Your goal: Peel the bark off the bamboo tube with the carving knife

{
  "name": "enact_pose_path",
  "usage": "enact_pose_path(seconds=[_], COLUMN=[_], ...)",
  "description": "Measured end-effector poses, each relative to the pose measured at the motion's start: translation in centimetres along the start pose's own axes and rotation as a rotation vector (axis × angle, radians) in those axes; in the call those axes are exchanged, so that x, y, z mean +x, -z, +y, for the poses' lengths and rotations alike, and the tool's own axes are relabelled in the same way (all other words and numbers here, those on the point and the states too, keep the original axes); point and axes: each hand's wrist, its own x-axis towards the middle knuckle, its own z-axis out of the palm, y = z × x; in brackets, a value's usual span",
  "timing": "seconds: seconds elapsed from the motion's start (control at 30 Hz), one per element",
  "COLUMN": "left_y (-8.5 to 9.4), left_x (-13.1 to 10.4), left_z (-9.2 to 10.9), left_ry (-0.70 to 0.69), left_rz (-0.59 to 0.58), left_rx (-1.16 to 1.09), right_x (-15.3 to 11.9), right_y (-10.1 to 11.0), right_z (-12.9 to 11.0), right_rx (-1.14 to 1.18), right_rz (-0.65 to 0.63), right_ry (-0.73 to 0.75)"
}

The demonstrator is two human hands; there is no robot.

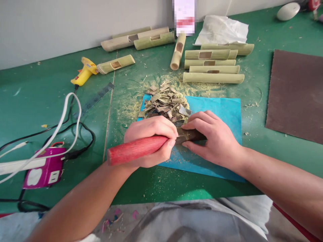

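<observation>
My left hand (150, 129) is closed around the thick red wooden handle (136, 150) of a pointed tool. Its thin tip meets the dark brown strip (188, 135), which looks like a piece of bamboo; the exact shape of the blade is hidden by my fingers. From the other side, my right hand (215, 136) pins that strip down with thumb and fingers. Under both hands lies a blue sheet (217, 106). Just beyond them, a heap of bamboo chips (165, 104) covers the sheet's far left corner.
Notched bamboo tubes (213, 78) lie at the back, with another (118, 64) beside a yellow glue gun (85, 72). Left are a steel ruler (94, 101), a purple power socket (45, 168) and loose cables. A brown mat (295, 97) lies right, crumpled white paper (222, 28) behind.
</observation>
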Motion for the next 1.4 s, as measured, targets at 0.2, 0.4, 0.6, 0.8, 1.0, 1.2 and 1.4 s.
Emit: enact_pose_path(seconds=[0.2,0.4,0.6,0.8,1.0,1.2,1.4], left_y=[0.0,0.0,0.3,0.3,0.1,0.1,0.1], left_x=[-0.6,-1.1,-0.5,-0.3,-0.2,-0.6,-1.2], left_z=[-0.5,-1.1,-0.6,-0.7,-0.4,-0.7,-1.1], left_ry=[-0.045,-0.011,-0.013,-0.022,-0.026,-0.005,-0.032], left_rz=[0.132,0.172,0.028,-0.034,-0.045,0.125,0.163], left_rx=[-0.043,-0.068,-0.037,0.002,-0.002,-0.073,-0.033], right_x=[0.0,0.1,0.0,0.0,0.0,0.0,0.0], right_y=[0.0,0.0,-0.1,0.0,0.0,0.1,-0.1], right_z=[0.0,-0.1,0.0,0.0,0.0,-0.1,0.0], right_rx=[0.002,-0.007,0.001,0.002,-0.006,-0.009,-0.02], right_rz=[-0.008,-0.008,0.021,0.007,0.009,-0.003,0.007], right_ry=[-0.02,-0.01,0.01,0.016,0.017,0.001,0.003])
